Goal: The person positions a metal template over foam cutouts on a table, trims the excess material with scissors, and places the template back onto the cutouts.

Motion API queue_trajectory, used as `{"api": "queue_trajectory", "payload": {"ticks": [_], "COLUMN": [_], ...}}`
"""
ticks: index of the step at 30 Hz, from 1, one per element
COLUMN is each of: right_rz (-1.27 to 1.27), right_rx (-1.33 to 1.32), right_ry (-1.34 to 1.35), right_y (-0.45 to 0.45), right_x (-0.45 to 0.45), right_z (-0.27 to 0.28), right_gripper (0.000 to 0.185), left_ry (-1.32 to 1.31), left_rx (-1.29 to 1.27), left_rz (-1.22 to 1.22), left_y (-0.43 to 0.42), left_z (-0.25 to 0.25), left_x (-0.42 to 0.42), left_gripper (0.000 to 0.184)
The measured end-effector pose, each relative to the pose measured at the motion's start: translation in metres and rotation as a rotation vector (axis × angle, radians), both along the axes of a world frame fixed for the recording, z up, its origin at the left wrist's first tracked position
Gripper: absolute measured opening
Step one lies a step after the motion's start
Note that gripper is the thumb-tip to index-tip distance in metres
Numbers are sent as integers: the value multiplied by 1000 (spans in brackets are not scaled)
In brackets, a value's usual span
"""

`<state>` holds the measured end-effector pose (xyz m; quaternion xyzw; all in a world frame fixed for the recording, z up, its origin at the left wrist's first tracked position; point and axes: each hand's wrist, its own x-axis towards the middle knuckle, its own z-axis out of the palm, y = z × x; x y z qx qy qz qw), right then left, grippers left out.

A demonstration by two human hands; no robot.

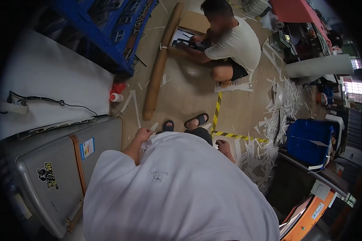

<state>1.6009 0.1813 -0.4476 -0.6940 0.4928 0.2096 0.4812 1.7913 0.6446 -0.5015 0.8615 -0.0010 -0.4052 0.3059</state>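
Note:
Beside the hem of my white T-shirt [177, 180], my left hand [144, 134] hangs low with its fingers loosely curled in and nothing visible in them. A pale paper scrap [154, 126] shows just past its fingertips, seemingly on the floor. On the other side, my right hand [221, 145] hangs by my hip, fingers curled, also with nothing visible in it. Ahead of my sandalled feet [197, 119], a long brown cardboard tube [159, 72] lies on the floor. Another person [233, 48] squats past it, both hands at an opened cardboard box [193, 22] with dark items I cannot make out.
A grey fridge [60, 172] stands at my left, with a blue rack [104, 28] farther ahead. Yellow-black tape [217, 108] marks the floor. Paper strips [269, 140] are heaped on the right, near a blue bin [307, 140] and a white roll [321, 66].

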Motion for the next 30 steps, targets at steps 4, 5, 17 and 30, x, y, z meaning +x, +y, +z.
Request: {"api": "queue_trajectory", "payload": {"ticks": [4, 5, 17, 30], "right_rz": [-52, -52, -34, 18], "right_rx": [15, 1, 10, -49], "right_ry": [-36, -43, -20, -64], "right_y": [3, 2, -17, -13], "right_x": [1, -1, 9, 15], "right_z": [-5, 1, 10, -1], "right_gripper": [35, 34, 33, 35], "left_ry": [-75, -53, 4, -65], "left_rx": [6, 5, -278, -77], "left_rz": [-18, -35, 53, 3], "left_y": [24, 22, -57, -5], "left_z": [-6, -4, -38, -21], "left_x": [1, 5, 3, -22], "left_gripper": [35, 36, 36, 25]}}
